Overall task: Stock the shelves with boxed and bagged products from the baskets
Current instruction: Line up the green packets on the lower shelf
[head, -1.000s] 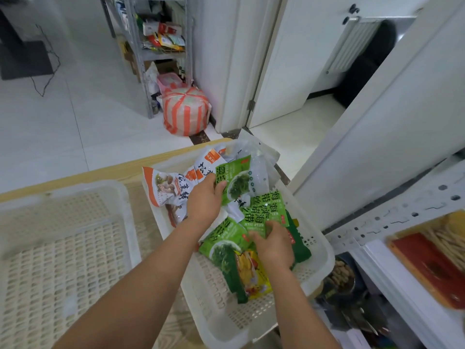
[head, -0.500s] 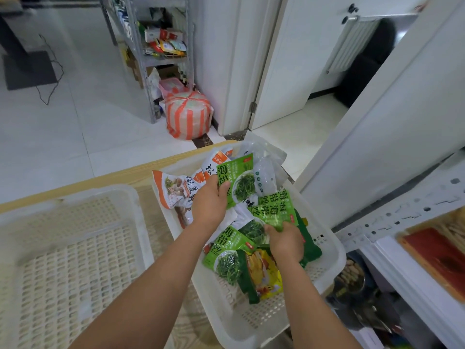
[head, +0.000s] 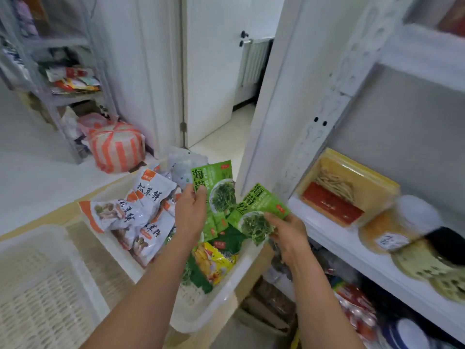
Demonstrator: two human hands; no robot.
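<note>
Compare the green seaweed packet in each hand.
The left hand grips the upright green seaweed packet by its left edge; the right hand pinches the tilted green seaweed packet at its lower end. The upright packet is over the white plastic basket; the tilted packet leans towards the white shelf. Both show the same green print and seaweed picture.

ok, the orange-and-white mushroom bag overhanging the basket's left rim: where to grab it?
Pinch the mushroom bag at its orange-trimmed left end, coming from the left, outside the basket. That end juts past the rim, uncovered; the rest lies against other bags. The left hand and right hand each hold green packets, so free one first.
</note>
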